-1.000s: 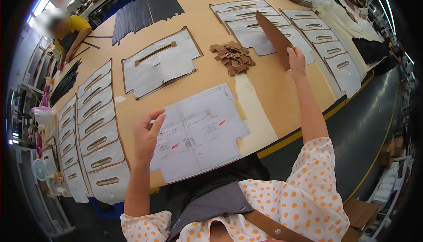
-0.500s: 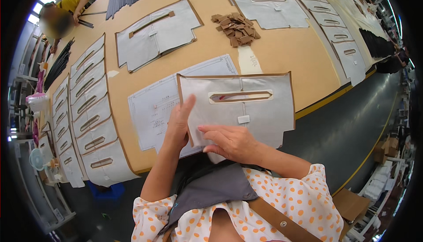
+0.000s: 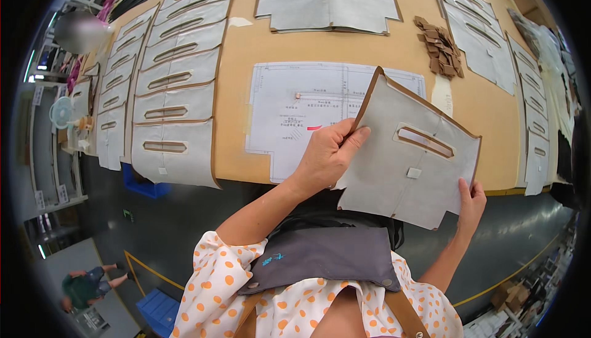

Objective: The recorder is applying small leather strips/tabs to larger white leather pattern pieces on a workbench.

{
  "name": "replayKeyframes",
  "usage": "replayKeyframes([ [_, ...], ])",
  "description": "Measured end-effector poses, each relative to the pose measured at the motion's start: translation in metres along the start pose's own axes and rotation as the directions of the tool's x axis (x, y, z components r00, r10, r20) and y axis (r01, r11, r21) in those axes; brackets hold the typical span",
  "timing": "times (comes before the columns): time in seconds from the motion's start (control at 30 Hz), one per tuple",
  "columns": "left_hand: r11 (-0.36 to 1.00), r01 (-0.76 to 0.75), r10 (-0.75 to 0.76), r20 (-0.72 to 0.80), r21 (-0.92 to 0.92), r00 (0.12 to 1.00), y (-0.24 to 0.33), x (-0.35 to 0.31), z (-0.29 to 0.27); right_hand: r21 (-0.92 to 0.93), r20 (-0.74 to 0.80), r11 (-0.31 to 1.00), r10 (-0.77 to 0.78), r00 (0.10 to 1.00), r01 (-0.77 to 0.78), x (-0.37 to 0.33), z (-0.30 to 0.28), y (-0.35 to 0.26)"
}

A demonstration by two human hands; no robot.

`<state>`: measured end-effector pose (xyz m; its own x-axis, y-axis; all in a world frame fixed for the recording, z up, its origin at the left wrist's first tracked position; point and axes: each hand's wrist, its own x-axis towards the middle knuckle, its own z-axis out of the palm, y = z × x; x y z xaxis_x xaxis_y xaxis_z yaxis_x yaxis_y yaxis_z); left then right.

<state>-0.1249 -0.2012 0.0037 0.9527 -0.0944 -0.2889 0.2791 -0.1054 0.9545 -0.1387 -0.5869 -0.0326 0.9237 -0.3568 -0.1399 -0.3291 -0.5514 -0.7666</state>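
Note:
A light grey fabric panel [image 3: 381, 162] with brown-trimmed edges hangs tilted in front of me, over the table's near edge. It has a framed slot and a small white tag below that. My left hand [image 3: 332, 153] pinches its left edge, thumb on the face. Lower on the opposite edge, my right hand [image 3: 472, 205] grips the panel between thumb and fingers; some fingers are hidden behind it. Beneath and beyond lies a white paper drawing [image 3: 277, 113], partly covered by the panel, with a short red mark on it.
Overlapping rows of similar panels [image 3: 175, 101] lie on the left of the table [image 3: 237, 159], others [image 3: 486, 42] on the right. One panel [image 3: 329, 5] lies beyond the drawing. Small brown pieces [image 3: 440, 48] are heaped right of it. Blue crates [image 3: 161, 312] and another person [image 3: 86, 292] are at lower left.
The panel has tilted, its right side dropping. My left hand now pinches its left edge; my right hand has gone from the panel's lower left to its right edge. The view has turned.

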Motion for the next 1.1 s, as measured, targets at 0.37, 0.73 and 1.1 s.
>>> replayKeyframes([
  [0.37, 0.998, -0.026, -0.004, -0.467, -0.059, 0.884, -0.046, -0.014, -0.132, 0.266, 0.368, 0.961, -0.170, 0.914, 0.072, 0.017, 0.106, -0.121],
  [0.73, 0.588, -0.048, 0.559, -0.363, 0.807, 0.745, -0.052, -0.005, -0.122, 0.154, 0.398, 0.979, -0.184, 0.899, 0.132, 0.031, 0.118, -0.105],
  [1.1, 0.414, -0.167, 0.614, -0.140, 0.895, 0.777, -0.064, 0.003, -0.111, 0.085, 0.387, 0.989, -0.143, 0.911, 0.119, 0.035, 0.115, -0.104],
])
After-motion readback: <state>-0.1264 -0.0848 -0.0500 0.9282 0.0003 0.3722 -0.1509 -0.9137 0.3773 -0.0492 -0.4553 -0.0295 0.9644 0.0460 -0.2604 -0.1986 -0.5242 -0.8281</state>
